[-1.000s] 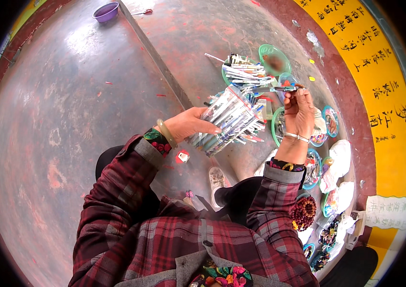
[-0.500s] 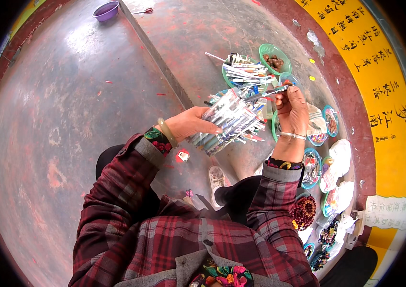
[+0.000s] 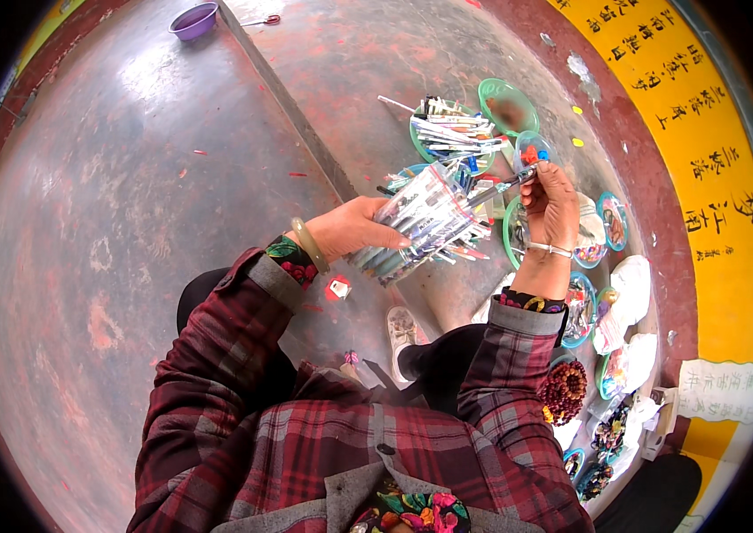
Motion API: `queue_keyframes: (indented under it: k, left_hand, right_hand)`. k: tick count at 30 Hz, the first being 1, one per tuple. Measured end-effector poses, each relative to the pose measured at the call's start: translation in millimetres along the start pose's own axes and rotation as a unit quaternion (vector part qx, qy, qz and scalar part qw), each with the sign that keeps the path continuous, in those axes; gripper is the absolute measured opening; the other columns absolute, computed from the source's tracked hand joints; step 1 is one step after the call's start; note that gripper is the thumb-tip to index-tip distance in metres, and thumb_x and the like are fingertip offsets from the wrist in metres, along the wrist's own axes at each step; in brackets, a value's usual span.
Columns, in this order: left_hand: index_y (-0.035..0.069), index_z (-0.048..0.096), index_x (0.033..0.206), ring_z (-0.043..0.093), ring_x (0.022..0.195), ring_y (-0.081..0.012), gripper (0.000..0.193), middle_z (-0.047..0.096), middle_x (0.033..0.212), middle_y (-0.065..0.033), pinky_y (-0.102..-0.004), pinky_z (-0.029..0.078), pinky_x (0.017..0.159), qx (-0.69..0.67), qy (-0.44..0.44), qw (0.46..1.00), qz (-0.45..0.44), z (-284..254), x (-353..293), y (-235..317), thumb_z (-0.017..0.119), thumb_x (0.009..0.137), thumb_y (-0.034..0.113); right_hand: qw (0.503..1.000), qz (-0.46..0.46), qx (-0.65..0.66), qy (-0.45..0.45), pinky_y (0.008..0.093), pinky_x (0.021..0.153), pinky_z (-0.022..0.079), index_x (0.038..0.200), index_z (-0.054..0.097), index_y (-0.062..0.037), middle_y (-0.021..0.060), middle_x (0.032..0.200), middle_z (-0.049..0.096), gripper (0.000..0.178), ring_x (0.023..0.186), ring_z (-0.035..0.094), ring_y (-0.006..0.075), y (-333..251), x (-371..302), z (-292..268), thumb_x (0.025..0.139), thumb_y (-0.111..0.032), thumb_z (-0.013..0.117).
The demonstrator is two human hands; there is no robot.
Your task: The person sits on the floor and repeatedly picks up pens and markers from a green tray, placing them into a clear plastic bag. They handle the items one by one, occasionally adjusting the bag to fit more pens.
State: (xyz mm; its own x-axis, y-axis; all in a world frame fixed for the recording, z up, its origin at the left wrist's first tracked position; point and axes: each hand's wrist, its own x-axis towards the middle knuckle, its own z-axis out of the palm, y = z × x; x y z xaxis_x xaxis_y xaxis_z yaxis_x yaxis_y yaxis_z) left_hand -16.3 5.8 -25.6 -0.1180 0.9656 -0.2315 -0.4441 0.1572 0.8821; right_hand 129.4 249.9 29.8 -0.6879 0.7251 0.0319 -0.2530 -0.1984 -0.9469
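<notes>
My left hand point(image 3: 360, 226) is closed on a clear plastic bag of pens point(image 3: 425, 216), its thumb lying across the near side. Many pens show through the plastic, white, grey and dark. To the right, my right hand point(image 3: 551, 202) pinches a dark pen point(image 3: 503, 188) by one end. The pen's other end reaches to the upper right edge of the bag; I cannot tell whether it is partly inside. Beneath and behind the bag, more loose pens stick out. A green basket heaped with pens point(image 3: 458, 133) stands just beyond.
Beyond my right hand are a green basket point(image 3: 510, 107) with brown things and a small clear bowl point(image 3: 532, 147). Baskets of small goods line the right side, including dark red beads point(image 3: 563, 393) and white bags point(image 3: 630, 293). A purple basin point(image 3: 194, 21) sits far left.
My right hand has moved slightly right and down, and the pen has shifted with it. My left hand holds the bag in nearly the same place.
</notes>
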Motion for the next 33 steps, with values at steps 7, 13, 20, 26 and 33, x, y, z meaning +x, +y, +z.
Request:
queue_keyframes:
  k: [7, 13, 20, 26, 33]
  left_hand:
    - [0.0, 0.057, 0.11, 0.057, 0.086, -0.0085, 0.035, 0.063, 0.097, -0.0026, -0.024, 0.044, 0.081, -0.001, -0.007, 1.0, -0.002, 0.4, -0.6, -0.3, 0.067, 0.076, 0.007]
    - [0.0, 0.056, 0.112, 0.057, 0.087, -0.0099, 0.037, 0.063, 0.099, -0.004, -0.025, 0.044, 0.082, -0.026, -0.003, 1.0, 0.008, 0.2, -0.1, 0.6, 0.066, 0.076, 0.007]
    - [-0.001, 0.054, 0.114, 0.059, 0.088, -0.0122, 0.039, 0.062, 0.102, -0.0059, -0.0269, 0.046, 0.082, -0.05, 0.007, 0.999, -0.004, 1.6, -1.3, 2.8, 0.065, 0.077, 0.006]
    - [-0.001, 0.052, 0.116, 0.06, 0.09, -0.0136, 0.039, 0.062, 0.104, -0.0071, -0.0279, 0.046, 0.083, -0.109, 0.014, 0.994, -0.014, 0.6, -0.2, 0.8, 0.064, 0.079, 0.006]
    - [0.0, 0.052, 0.117, 0.06, 0.089, -0.0132, 0.039, 0.061, 0.104, -0.0066, -0.028, 0.046, 0.083, -0.113, 0.003, 0.994, -0.01, 0.8, 0.9, -0.1, 0.063, 0.08, 0.005]
  right_hand:
    - [1.0, 0.001, 0.006, 0.022, 0.0211, 0.05, 0.042, 0.083, 0.06, -0.0024, 0.0051, 0.067, 0.061, 0.012, 0.055, 0.055, 0.012, 4.0, 1.3, 2.1, 0.085, -0.014, 0.06]
    - [0.999, 0.025, 0.002, -0.022, 0.0207, 0.05, 0.042, 0.084, 0.059, -0.0033, 0.0049, 0.067, 0.06, 0.01, 0.057, 0.056, 0.0119, 5.2, 2.8, -0.4, 0.086, -0.014, 0.06]
    - [0.996, 0.045, -0.017, -0.071, 0.02, 0.05, 0.043, 0.089, 0.059, -0.0028, 0.0036, 0.069, 0.061, 0.008, 0.058, 0.058, 0.0111, 16.5, -1.0, 18.6, 0.084, -0.01, 0.06]
    - [0.994, 0.016, -0.057, -0.096, 0.0192, 0.054, 0.044, 0.091, 0.061, -0.004, 0.0015, 0.075, 0.062, 0.013, 0.062, 0.058, 0.0088, 13.7, -8.9, 31.4, 0.079, -0.005, 0.066]
    - [0.985, 0.009, -0.109, -0.134, 0.0231, 0.071, 0.044, 0.089, 0.066, -0.0038, 0.001, 0.082, 0.063, 0.015, 0.074, 0.056, 0.0091, 12.8, -14.7, 36.8, 0.075, -0.003, 0.068]
